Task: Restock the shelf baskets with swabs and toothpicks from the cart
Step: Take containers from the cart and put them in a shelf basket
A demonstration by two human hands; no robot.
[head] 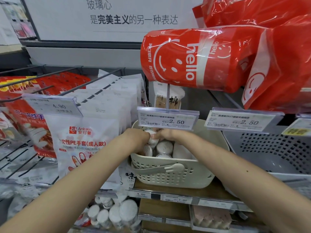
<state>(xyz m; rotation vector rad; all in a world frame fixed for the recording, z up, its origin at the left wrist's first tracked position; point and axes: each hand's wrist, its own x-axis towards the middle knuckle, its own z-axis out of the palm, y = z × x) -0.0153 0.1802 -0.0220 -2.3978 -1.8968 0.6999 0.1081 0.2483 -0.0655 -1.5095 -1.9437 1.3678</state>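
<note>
Cream basket (170, 179) pierced with rows of small holes. White tubs (164, 146) inside, ribbed at the rim. Red packs (193, 59) printed with white smiley faces and "hello". White glove bags (84, 140) with red lettering and logo. Grey crate (276, 148) dotted with dark perforations. Black figures on white price tags (167, 119).

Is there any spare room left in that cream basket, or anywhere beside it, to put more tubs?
The cream basket is crowded at its left and front, where both hands work among the swab tubs. Its back right corner, behind the price tags, looks bare. The grey basket next door on the right shows open floor. Left of it, glove packs press close.
</note>
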